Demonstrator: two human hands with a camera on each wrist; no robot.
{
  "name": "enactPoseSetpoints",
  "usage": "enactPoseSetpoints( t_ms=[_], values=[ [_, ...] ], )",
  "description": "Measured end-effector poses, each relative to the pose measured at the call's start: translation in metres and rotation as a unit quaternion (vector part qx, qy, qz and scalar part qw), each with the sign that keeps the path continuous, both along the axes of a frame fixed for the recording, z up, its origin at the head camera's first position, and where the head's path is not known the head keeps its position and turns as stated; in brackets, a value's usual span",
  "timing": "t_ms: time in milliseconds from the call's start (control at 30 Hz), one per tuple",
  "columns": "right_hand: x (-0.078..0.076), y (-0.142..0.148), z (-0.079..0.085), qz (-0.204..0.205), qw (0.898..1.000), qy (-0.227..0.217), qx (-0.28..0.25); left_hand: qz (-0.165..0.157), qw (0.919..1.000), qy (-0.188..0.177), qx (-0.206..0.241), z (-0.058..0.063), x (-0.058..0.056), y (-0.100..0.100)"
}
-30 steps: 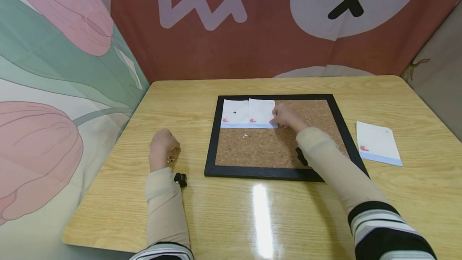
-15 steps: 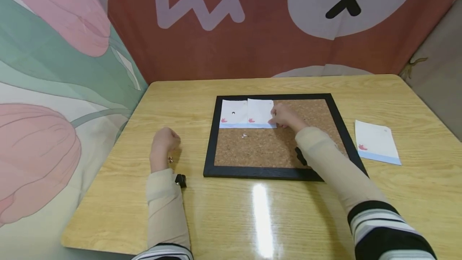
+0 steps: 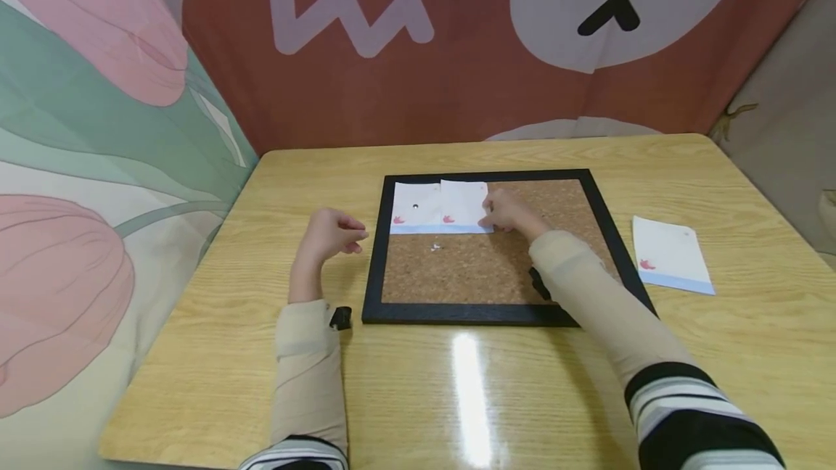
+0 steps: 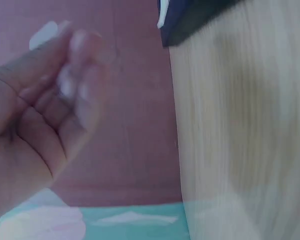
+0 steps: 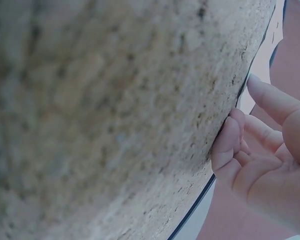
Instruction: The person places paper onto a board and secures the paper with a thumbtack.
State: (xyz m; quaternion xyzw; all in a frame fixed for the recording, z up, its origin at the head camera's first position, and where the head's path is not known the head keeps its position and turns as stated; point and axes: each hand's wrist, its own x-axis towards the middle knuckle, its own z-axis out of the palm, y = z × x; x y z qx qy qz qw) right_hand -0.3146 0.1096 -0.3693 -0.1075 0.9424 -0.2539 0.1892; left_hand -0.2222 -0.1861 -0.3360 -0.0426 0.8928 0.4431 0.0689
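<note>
A cork board [image 3: 424, 278] in a black frame lies on the table with two white note sheets side by side at its upper left. A small shiny pin [image 3: 415, 206] sits on the left note sheet [image 3: 406, 196]. My right hand [image 3: 512, 212] pinches the right edge of the second note sheet [image 3: 462, 200], its thumb and fingertips at the paper in the right wrist view. Left of the frame my left hand [image 3: 329, 233] is raised, thumb and fingers brought together. A blurred whitish push pin [image 4: 66, 86] shows between them in the left wrist view; motion blur hides its detail.
Small shiny bits [image 3: 436, 246] lie on the cork below the sheets. Another note sheet [image 3: 674, 252] lies on the table [image 3: 418, 390] right of the board. A printed cloth [image 3: 366, 100] hangs behind the table.
My left hand has lifted from the table and moved up and right toward the board; small shiny pieces seen by its wrist earlier are now hidden. My right hand stays at the second sheet.
</note>
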Motion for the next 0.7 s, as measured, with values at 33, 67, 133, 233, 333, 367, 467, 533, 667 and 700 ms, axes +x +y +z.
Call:
enactPoseSetpoints(
  t_ms=[33,67,133,233,333,367,467,533,667,700],
  values=[
    [0.0,0.0,0.0,0.001,1.0,-0.001,0.0,0.0,0.9998,0.003,0.021,0.001,-0.001,0.003],
    [0.0,-0.001,-0.001,0.001,1.0,0.0,-0.001,0.003,0.9992,0.005,0.039,0.003,-0.002,0.007],
    [-0.001,-0.001,-0.002,0.005,1.0,0.003,-0.001,0.016,0.9975,0.012,0.067,0.005,-0.004,0.015],
    [-0.002,-0.002,-0.004,0.005,1.0,0.003,-0.003,0.023,0.9952,0.021,0.092,0.009,-0.005,0.024],
    [-0.003,-0.001,-0.005,0.003,1.0,-0.003,-0.005,0.007,0.9951,0.026,0.095,0.008,-0.006,0.03],
    [-0.004,-0.001,-0.005,0.001,1.0,-0.005,-0.006,-0.002,0.9951,0.025,0.096,0.007,-0.006,0.032],
    [-0.004,-0.001,-0.006,-0.001,1.0,-0.007,-0.005,-0.03,0.9959,0.023,0.082,0.003,-0.007,0.035],
    [-0.005,0.0,-0.006,-0.003,1.0,-0.007,-0.006,-0.042,0.9967,0.019,0.067,0.0,-0.008,0.037],
    [-0.005,0.0,-0.007,-0.002,1.0,-0.005,-0.006,-0.046,0.9975,0.014,0.051,-0.005,-0.011,0.042],
    [-0.005,0.001,-0.008,-0.002,1.0,-0.004,-0.006,-0.044,0.9976,0.015,0.052,-0.006,-0.011,0.043]
  ],
)
